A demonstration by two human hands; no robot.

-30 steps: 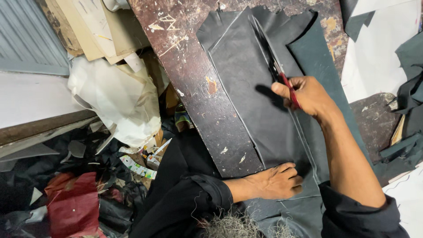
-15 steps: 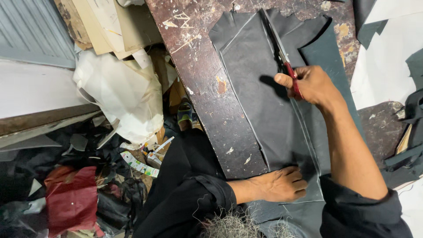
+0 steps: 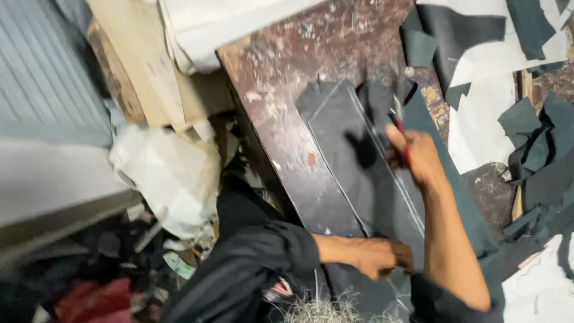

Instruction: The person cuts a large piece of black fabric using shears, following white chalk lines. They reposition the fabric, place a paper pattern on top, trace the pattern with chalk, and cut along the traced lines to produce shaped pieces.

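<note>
A dark grey fabric piece (image 3: 353, 167) with chalk lines lies on a worn brown worktable (image 3: 287, 113). My right hand (image 3: 415, 155) is closed on red-handled scissors (image 3: 402, 128), whose blades point away from me along the fabric's right chalk line. My left hand (image 3: 379, 257) presses flat on the near end of the fabric, holding it down. The frame is blurred, so the blades are hard to make out.
Dark green and black fabric scraps (image 3: 538, 149) and white paper (image 3: 478, 119) cover the table's right side. Cardboard sheets (image 3: 155, 72) and a crumpled white bag (image 3: 167, 173) lie to the left. Red cloth (image 3: 89, 299) and clutter sit on the floor at lower left.
The view has shifted, so the table appears lower and smaller. My right hand has advanced the scissors along the chalk line, away from me. My left hand stays pressed on the fabric.
</note>
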